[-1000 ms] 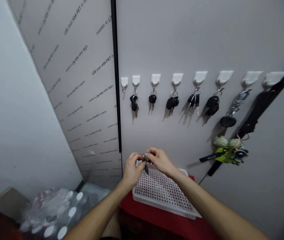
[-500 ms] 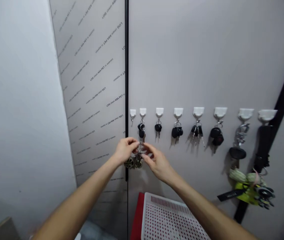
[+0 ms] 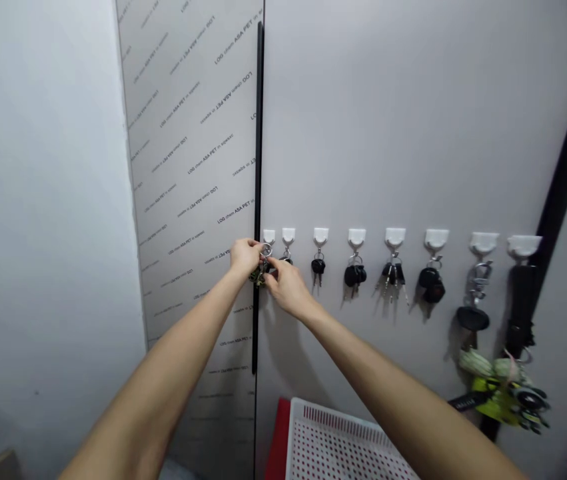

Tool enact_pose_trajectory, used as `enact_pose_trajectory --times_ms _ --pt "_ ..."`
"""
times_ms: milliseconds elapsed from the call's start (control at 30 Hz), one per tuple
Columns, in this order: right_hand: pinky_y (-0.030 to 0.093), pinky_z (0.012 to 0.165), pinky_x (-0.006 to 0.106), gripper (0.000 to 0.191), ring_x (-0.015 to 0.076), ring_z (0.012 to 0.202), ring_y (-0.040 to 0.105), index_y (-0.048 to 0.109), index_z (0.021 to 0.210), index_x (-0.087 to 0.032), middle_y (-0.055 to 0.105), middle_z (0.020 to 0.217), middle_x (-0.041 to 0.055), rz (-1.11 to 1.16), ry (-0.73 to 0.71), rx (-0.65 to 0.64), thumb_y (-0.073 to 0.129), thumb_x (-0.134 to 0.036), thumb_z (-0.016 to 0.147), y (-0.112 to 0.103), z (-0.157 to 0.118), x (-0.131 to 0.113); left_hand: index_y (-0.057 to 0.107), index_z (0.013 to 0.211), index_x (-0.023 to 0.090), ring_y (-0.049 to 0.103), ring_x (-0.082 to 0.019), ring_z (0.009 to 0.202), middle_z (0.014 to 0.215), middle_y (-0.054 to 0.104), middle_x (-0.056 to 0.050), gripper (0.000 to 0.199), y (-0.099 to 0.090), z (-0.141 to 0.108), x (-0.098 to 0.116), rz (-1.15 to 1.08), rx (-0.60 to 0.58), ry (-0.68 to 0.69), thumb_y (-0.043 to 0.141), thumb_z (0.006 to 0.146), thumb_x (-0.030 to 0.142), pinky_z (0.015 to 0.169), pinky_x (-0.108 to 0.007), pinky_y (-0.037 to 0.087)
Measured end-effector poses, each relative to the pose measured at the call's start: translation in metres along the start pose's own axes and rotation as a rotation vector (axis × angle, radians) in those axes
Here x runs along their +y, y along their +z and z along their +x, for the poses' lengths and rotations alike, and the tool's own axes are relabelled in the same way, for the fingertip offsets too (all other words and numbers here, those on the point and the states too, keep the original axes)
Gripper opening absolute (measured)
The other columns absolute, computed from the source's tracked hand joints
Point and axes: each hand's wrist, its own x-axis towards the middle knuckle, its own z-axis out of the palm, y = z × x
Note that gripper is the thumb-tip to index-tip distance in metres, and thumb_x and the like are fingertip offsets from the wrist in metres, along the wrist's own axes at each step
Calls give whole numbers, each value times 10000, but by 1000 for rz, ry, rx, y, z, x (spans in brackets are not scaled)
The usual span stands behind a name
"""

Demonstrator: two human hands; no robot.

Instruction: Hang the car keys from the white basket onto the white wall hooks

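Just below the leftmost white hook [image 3: 269, 235], a bunch of keys [image 3: 258, 276] on a metal ring is held up between my hands. The thumb and fingers of my left hand [image 3: 246, 257] are closed on the ring at its upper left side. From the right, my right hand [image 3: 287, 287] pinches the bunch with thumb and forefinger; part of the keys is covered by the fingers. Behind my right fingertips, another key set with black heads hangs from the second hook [image 3: 288, 235], partly hidden. Whether the ring touches the leftmost hook I cannot tell.
More white hooks run rightward, carrying black-headed keys [image 3: 318, 265], a key cluster [image 3: 356, 274] and a yellow-green charm bundle [image 3: 503, 400]. A black vertical handle strip [image 3: 258, 167] stands beside the left hook. Below is a white perforated basket [image 3: 333, 417] over something red.
Both hands have raised the bunch of keys and shifted it left, from beneath the second hook to just under the leftmost one. The view has moved slightly too.
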Motion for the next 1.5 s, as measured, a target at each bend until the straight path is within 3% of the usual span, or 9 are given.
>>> enact_pose_trajectory --times_ms 267,367,433,567,733,1133,1233,1433,1500 --pt "368 667 250 282 118 692 470 500 927 -141 528 825 53 125 3 -11 411 -175 662 -8 -46 25 516 615 137 442 -53 410 461 471 49 67 -8 -13 -32 -44 7 40 511 553 163 450 -176 358" --pt "371 563 222 324 85 563 444 454 979 -146 505 668 1 270 148 -20 406 -188 662 -13 -79 48 509 725 140 364 -27 385 459 408 78 196 -8 -39 -47 -96 32 96 518 531 164 418 -155 306" --pt "343 476 198 406 62 452 380 380 1060 -144 418 521 -53 379 269 -25 410 -184 656 -21 -96 59 475 858 143 309 -19 365 445 362 94 320 -5 -64 -51 -209 -74 89 500 540 154 389 -148 265" --pt "274 384 169 618 46 379 290 119 1199 -215 319 469 -92 646 258 57 407 -162 655 -54 -105 49 243 1141 221 295 -21 381 474 357 96 618 8 -110 -29 -473 -379 141 476 573 147 399 -150 268" --pt "300 383 179 708 57 386 320 -8 1201 -299 344 471 -91 813 48 189 416 -164 650 -97 -94 15 103 1190 300 313 -37 404 482 358 82 723 20 -132 15 -592 -493 276 471 591 132 429 -170 312" --pt "295 380 195 698 69 397 318 3 1195 -320 358 474 -81 842 36 142 428 -156 667 -98 -95 10 66 1185 322 298 -36 418 486 343 85 741 26 -141 20 -666 -658 296 470 610 90 423 -167 286" --pt "289 383 191 681 62 390 309 41 1200 -289 344 468 -87 770 110 128 430 -155 657 -88 -95 18 92 1187 290 326 -36 431 497 350 83 714 27 -134 2 -523 -571 281 468 612 97 454 -170 312" --pt "353 458 219 361 56 438 401 442 989 -138 485 637 -8 376 320 176 425 -254 647 -61 -79 48 356 1044 201 432 -134 829 900 460 -38 456 20 -85 -49 48 156 328 485 607 191 729 -278 351" --pt "372 529 240 357 77 504 454 466 964 -138 532 750 32 206 295 228 434 -284 640 -55 -66 50 381 1018 195 383 -173 936 992 431 -59 437 21 -74 -57 246 235 399 503 602 252 796 -319 315"
